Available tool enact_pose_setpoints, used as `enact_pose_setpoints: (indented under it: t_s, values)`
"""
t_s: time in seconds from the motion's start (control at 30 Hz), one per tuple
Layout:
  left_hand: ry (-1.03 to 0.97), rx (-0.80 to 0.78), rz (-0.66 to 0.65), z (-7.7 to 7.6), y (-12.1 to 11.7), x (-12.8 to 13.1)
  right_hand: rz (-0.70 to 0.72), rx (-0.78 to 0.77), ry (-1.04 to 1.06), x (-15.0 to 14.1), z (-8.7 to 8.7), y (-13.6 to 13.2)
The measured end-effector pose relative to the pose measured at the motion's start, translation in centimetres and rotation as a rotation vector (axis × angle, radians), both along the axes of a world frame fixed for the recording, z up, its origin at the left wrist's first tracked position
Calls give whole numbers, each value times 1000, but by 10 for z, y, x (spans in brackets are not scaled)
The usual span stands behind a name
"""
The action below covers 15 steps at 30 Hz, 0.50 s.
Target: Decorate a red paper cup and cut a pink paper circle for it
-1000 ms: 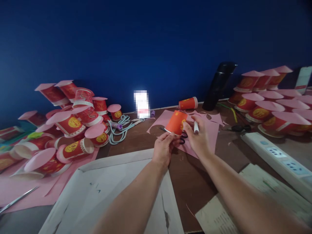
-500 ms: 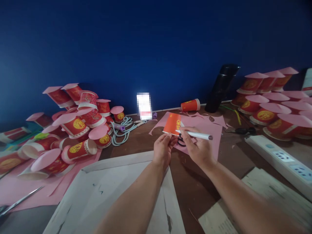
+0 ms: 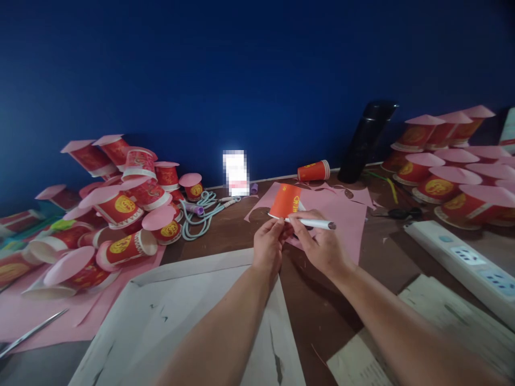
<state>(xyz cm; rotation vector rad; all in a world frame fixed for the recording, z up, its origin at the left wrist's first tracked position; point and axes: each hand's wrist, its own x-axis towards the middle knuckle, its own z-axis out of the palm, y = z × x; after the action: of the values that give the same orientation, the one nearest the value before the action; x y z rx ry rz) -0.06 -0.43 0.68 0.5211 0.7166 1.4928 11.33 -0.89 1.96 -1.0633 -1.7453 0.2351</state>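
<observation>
My left hand (image 3: 269,248) pinches the rim of an upside-down orange paper cup (image 3: 285,201), holding it over a pink paper sheet (image 3: 338,212) on the brown table. Beside it, my right hand (image 3: 319,246) grips a white pen (image 3: 316,223) that lies almost level, its tip against the cup's rim and its dark cap end pointing right. Both hands are closed. What lies under the cup on the sheet is hidden.
Red cups with pink paper lids are heaped at left (image 3: 120,206) and stacked at right (image 3: 438,182). A lone orange cup (image 3: 314,171) lies by a black flask (image 3: 366,140). Scissors (image 3: 398,213), a white power strip (image 3: 462,257), a coiled cord (image 3: 201,210) and large paper sheets (image 3: 181,327) surround my arms.
The cup was tilted, then turned so that it now stands mouth down. My right hand swung the pen from upright to nearly level against the rim.
</observation>
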Motion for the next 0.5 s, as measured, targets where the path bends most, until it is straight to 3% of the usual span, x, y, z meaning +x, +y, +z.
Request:
enact_pose_setpoints:
  t_s: [0.5]
  values:
    - [29, -33, -10, -3, 0, 0, -66, -42, -2, 1, 3, 1]
